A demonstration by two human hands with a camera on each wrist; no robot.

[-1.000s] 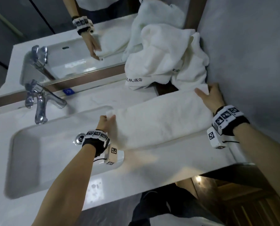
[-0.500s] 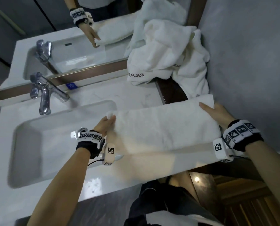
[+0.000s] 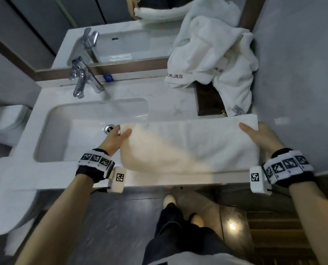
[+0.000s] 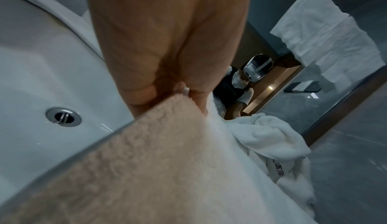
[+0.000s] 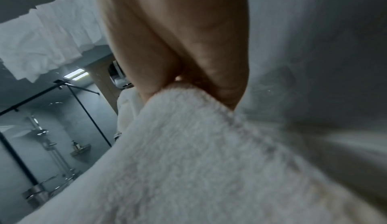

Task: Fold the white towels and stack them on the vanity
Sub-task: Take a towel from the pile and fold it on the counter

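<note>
A long folded white towel [image 3: 190, 146] stretches between my two hands above the front right of the white vanity [image 3: 169, 106]. My left hand [image 3: 121, 133] pinches its left end over the basin's edge; the left wrist view shows thumb and fingers [image 4: 146, 93] closed on the towel [image 4: 157, 161]. My right hand [image 3: 249, 131] grips the right end beside the wall, and the right wrist view shows the towel [image 5: 199, 161] clamped between thumb and fingers [image 5: 150, 88]. A heap of unfolded white towels [image 3: 212, 54] lies at the back right against the mirror.
The sink basin [image 3: 83, 131] with its drain [image 3: 109, 128] fills the vanity's left half, with a chrome faucet [image 3: 83, 81] behind it. A grey wall [image 3: 297, 73] bounds the right side. A toilet [image 3: 2, 119] stands at the far left. More towels [image 4: 324, 37] hang overhead.
Both hands have drawn the towel from the back of the counter toward its front edge, keeping it stretched. The head view has pulled back and now shows the floor.
</note>
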